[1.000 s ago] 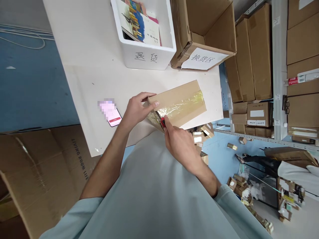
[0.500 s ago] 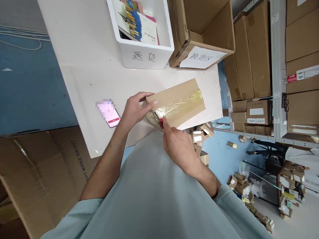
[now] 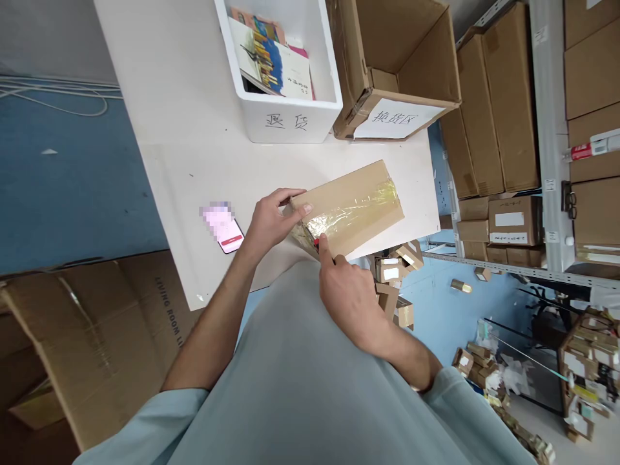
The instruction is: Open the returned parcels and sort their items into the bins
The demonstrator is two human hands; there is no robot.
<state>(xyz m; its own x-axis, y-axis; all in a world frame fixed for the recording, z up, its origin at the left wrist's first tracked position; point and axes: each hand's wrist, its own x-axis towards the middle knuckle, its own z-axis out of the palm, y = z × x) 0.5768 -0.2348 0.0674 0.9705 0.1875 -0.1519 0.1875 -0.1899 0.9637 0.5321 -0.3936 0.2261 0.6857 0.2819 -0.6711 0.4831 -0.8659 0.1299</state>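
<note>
The taped carton [image 3: 356,194] lies on the surface [image 3: 169,168], its long axis slanting rightward from the left hand [image 3: 271,223], which pinches its left end. At that end's near corner, the right hand [image 3: 351,297] curls round a mostly hidden red tool [image 3: 316,243].

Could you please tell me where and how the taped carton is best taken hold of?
Probably by its two long sides, towards the right end, coming from above: the carton is long and straight-sided, and the left hand and right hand are both at its left end.
</note>
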